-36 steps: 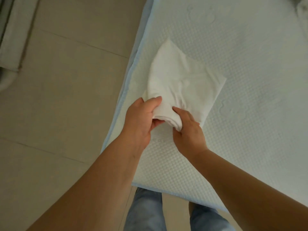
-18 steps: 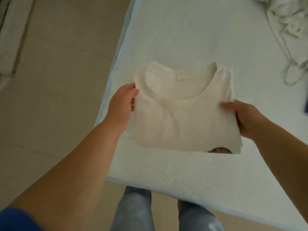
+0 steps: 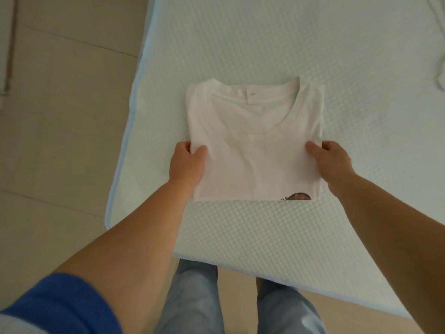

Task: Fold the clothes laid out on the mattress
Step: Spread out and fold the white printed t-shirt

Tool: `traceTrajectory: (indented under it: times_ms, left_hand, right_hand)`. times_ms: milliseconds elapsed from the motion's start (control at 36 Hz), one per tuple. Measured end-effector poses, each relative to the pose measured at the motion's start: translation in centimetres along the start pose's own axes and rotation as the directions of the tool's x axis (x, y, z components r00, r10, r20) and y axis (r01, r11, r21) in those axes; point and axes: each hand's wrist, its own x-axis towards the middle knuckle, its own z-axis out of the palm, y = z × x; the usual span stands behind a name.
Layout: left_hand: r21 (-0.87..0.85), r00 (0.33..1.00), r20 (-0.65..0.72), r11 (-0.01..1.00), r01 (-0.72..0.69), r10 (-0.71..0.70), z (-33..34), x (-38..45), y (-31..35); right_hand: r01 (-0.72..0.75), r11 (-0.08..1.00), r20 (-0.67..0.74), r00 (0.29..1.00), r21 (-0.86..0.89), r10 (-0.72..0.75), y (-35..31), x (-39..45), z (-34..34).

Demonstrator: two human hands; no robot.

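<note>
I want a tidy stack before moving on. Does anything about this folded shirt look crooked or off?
Nothing stands out. The shirt lies flat on the mattress as a fairly square rectangle, collar up. The left hand and right hand pinch its side edges. Only a sliver of print peeks out at the near right corner.

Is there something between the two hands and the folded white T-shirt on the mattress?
Nothing visible. The left hand and right hand already grip the side edges of the T-shirt directly.
</note>
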Motion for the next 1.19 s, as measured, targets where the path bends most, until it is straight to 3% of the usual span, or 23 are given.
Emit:
traceTrajectory:
  times_ms: [333,417,528,694,917,1000,1083,1194]
  left_hand:
    - [-0.312,0.967,0.13,0.917,0.249,-0.219,0.2,-1.3,-1.2]
    - [-0.313,0.982,0.066,0.931,0.186,-0.174,-0.6,-1.6,0.0]
    - [-0.265,1.0,0.015,0.964,-0.016,0.02,-2.7,-1.1,3.1]
    - [-0.248,0.975,-0.034,0.943,-0.222,0.221,-6.4,1.9,11.0]
    - [-0.3,0.934,-0.164,0.886,-0.354,0.318,-8.2,9.7,21.0]
    - [-0.185,0.958,-0.062,0.94,-0.287,0.28,-7.3,13.4,21.1]
    - [0.088,0.988,0.063,0.985,-0.147,0.142,-5.7,15.7,18.1]
    - [0.258,0.971,-0.04,0.941,-0.219,0.236,-4.3,16.3,15.7]
  right_hand:
    - [-0.031,0.997,0.055,0.998,0.071,0.027,1.1,-1.0,-1.5]
    - [0.018,0.998,0.081,0.996,0.06,-0.023,0.6,-2.2,-1.6]
    - [0.13,0.988,-0.027,0.991,0.079,-0.129,-1.5,-3.6,-1.6]
    - [0.274,0.95,-0.134,0.958,0.151,-0.255,-7.9,-3.3,-1.8]
    - [0.38,0.901,-0.231,0.915,0.209,-0.332,-18.6,3.5,-1.1]
    - [0.267,0.95,-0.105,0.962,0.163,-0.253,-19.7,6.7,0.1]
    - [0.164,0.981,-0.048,0.984,-0.105,-0.17,-18.3,8.6,2.0]
    - [0.2,0.966,-0.111,0.969,-0.165,-0.219,-16.8,10.1,3.4]
